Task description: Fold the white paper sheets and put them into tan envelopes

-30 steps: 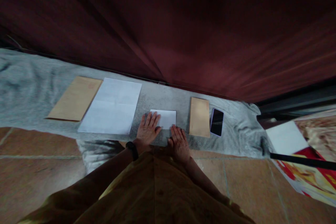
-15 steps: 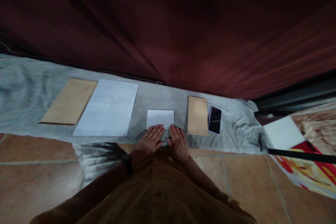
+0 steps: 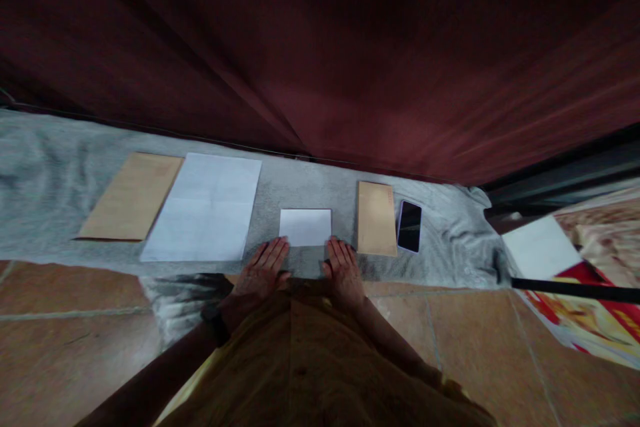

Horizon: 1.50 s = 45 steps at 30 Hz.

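A small white rectangle of paper, perhaps folded, lies on the grey cloth in front of me. My left hand rests flat with its fingers stretched out, the fingertips at the paper's lower left corner. At the lower right corner lie the extended fingertips of my right hand. Neither hand grasps anything. Left of the small paper is a large white sheet with faint creases, and beside it a brown envelope. A smaller brown envelope lies to the right, next to a phone with a dark screen.
A dark red curtain hangs behind the cloth-covered surface. To the far right are a black bar, a white flat piece and a red and yellow printed box or packet. Tiled floor shows below.
My left hand has slid left, from the middle of the small paper's lower edge to its left corner. My right hand has shifted slightly right. The papers stay in place.
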{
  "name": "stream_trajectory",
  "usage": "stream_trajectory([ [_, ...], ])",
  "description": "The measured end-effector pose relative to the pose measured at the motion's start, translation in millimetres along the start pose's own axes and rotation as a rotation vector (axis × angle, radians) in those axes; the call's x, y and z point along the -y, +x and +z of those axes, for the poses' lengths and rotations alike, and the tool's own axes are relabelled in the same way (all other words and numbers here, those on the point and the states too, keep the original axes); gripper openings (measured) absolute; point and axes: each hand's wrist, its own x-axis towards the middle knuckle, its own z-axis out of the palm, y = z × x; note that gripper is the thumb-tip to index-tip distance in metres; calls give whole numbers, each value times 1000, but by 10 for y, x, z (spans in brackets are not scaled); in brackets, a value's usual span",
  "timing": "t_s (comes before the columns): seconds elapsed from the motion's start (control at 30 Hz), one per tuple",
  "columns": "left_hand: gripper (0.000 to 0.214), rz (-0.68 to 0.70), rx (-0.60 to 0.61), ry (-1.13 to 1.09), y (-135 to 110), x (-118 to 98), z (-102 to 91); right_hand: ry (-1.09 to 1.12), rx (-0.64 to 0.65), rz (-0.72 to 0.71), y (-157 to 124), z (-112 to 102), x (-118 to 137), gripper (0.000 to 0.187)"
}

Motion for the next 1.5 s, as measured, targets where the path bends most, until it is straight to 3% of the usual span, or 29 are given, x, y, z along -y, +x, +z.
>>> stream_trajectory([
  [0.37, 64, -21, 3, 8, -27, 10, -70, 10, -24, 65, 45, 0, 12, 59],
  [0.67, 60, -10, -46, -35, 180, -225, -6, 43, 16, -63, 290, 34, 234, 51],
  [0.9, 61, 16, -28, -10, 192, -255, 48, 20, 6, -34, 239, 57, 154, 52],
  [1.1, 61, 17, -41, -3, 172, -203, 53, 20, -14, 126, 320, 24, 86, 53],
  [1.37, 63, -10, -43, -13, 170, -238, 61, 120, -15, 352, 698, -49, 106, 51],
  [1.5, 63, -13, -40, -20, 175, -239, 39, 174, 27, 477, 813, -36, 30, 39],
])
